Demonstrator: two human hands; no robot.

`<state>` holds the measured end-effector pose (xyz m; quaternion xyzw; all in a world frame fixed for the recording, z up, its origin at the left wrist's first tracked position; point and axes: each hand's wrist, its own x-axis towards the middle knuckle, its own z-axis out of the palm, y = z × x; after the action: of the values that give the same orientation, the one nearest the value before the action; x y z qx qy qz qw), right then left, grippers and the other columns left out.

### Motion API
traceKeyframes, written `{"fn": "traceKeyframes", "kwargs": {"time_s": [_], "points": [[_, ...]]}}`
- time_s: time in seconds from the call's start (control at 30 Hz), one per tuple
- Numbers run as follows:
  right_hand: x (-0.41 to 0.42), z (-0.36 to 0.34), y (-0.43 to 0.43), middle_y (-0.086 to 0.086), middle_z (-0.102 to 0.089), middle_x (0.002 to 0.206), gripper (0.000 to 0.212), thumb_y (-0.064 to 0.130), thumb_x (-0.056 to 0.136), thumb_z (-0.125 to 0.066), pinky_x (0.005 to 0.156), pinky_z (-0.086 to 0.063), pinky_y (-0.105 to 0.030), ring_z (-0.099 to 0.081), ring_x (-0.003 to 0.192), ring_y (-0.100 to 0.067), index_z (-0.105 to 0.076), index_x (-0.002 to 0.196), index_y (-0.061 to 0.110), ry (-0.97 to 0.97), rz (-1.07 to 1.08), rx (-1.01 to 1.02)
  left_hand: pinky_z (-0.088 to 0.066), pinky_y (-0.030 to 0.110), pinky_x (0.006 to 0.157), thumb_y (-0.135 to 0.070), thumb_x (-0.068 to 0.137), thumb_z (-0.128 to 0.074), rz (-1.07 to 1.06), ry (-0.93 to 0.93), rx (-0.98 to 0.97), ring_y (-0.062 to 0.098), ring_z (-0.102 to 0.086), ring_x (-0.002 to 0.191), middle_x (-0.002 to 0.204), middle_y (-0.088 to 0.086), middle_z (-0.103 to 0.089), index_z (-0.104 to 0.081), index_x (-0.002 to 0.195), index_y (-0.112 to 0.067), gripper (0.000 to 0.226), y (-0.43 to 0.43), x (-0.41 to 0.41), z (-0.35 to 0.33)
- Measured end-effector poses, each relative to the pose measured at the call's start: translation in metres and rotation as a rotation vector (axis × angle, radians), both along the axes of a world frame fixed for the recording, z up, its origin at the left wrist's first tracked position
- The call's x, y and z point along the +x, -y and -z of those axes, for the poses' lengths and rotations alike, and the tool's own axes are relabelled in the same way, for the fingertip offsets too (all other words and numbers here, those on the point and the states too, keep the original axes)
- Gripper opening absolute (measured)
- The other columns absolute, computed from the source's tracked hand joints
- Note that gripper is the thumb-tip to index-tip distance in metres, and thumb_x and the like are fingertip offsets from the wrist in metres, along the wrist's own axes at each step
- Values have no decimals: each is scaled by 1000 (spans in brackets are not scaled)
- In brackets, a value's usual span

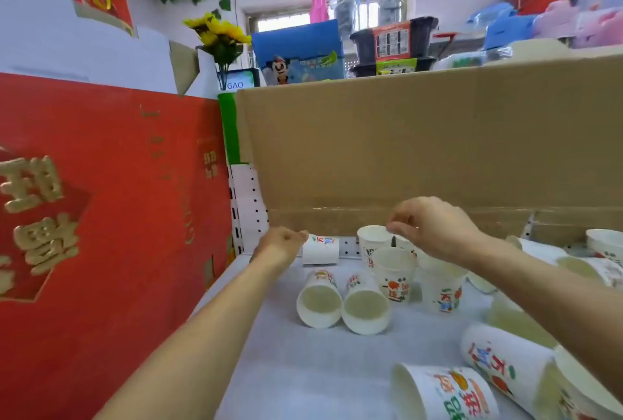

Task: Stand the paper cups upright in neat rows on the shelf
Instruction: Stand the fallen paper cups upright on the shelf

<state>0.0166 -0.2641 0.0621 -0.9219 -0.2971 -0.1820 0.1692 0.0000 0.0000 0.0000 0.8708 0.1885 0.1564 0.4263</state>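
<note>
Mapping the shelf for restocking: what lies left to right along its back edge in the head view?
In order: red box → left hand → printed cup at its fingertips → upright cup → right hand.

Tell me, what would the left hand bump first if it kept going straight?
Most likely the white paper cup just beyond the left hand, by the cardboard at the back. They look nearly touching, though depth is unclear.

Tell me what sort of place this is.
Probably a small general shop: printed white paper cups on a white display shelf, a big red gift box with gold lettering beside it, labelled black plastic bins stacked behind.
</note>
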Motion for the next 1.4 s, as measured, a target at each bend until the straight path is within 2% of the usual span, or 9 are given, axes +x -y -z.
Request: {"fn": "traceKeyframes", "kwargs": {"time_s": [0.2, 0.37, 0.5, 0.67, 0.77, 0.87, 1.07, 1.27, 1.4], "points": [[35, -2, -39, 6, -70, 91, 25, 49, 91, -57, 71, -54, -31, -64, 80, -15, -72, 94, 29, -70, 102, -250, -34, 30, 67, -65, 83, -56, -64, -109, 160, 22, -48, 59, 57, -2, -47, -44, 53, -20, 56, -6, 30, -3], [53, 8, -58, 6, -71, 83, 30, 53, 80, -68, 62, -46, -27, -64, 76, -16, -73, 86, 24, -107, 81, -295, -49, 33, 83, -48, 77, -74, -91, -136, 155, 24, -64, 91, 95, -4, -72, -76, 86, -23, 27, -7, 44, -2], [63, 17, -65, 7, -70, 80, 13, 33, 80, -71, 57, -41, -25, -64, 77, -16, -72, 80, 21, -77, 46, -314, -52, 38, 90, -29, 80, -76, 60, -52, 150, 15, -63, 93, 94, -11, -70, -74, 75, -26, 6, -8, 46, 1], [69, 20, -62, 9, -58, 65, 18, 17, 78, -60, 52, -35, -24, -59, 70, -19, -58, 61, 23, -41, 36, -337, -48, 28, 72, -31, 91, -63, 241, 70, 763, 13, -61, 90, 97, -13, -69, -70, 96, -29, 9, -8, 33, -14], [72, 22, -58, 8, -63, 70, 14, 15, 79, -58, 53, -42, -26, -61, 71, -18, -68, 72, 22, -21, 9, -328, -42, 27, 71, -30, 93, -58, 283, 183, 1119, 17, -60, 94, 102, -8, -69, -69, 102, -27, 14, -11, 33, -20], [72, 23, -54, 11, -63, 71, 11, 20, 80, -60, 53, -41, -25, -58, 70, -14, -70, 78, 23, -35, -8, -315, -31, 27, 75, -32, 94, -58, 330, 188, 1265, 16, -54, 101, 107, -9, -68, -68, 108, -28, 17, -11, 33, -20], [67, 19, -46, 14, -67, 103, 18, 43, 89, -59, 69, -47, -30, -61, 92, -14, -71, 100, 34, -25, -43, -275, -34, 30, 90, -35, 93, -60, 359, 98, 1220, 15, -50, 118, 124, -9, -62, -61, 124, -33, 30, -8, 29, -22], [20, 18, -22, 24, -55, 95, 26, 53, 89, -54, 77, -38, -25, -48, 84, 9, -70, 98, 35, -14, -339, -149, -50, 35, 89, -45, 91, -61, 397, 88, 589, 5, -60, 98, 112, -15, -66, -65, 120, -34, 31, 5, -35, -47], [-11, 25, -12, 20, -55, 115, 51, 71, 80, -52, 81, -31, -27, -48, 106, -2, -59, 119, 40, 148, -450, -401, -48, 36, 92, -68, 80, -57, 278, -43, 534, 9, -59, 104, 126, -19, -57, -51, 131, -39, 58, 18, -92, -30]]}}
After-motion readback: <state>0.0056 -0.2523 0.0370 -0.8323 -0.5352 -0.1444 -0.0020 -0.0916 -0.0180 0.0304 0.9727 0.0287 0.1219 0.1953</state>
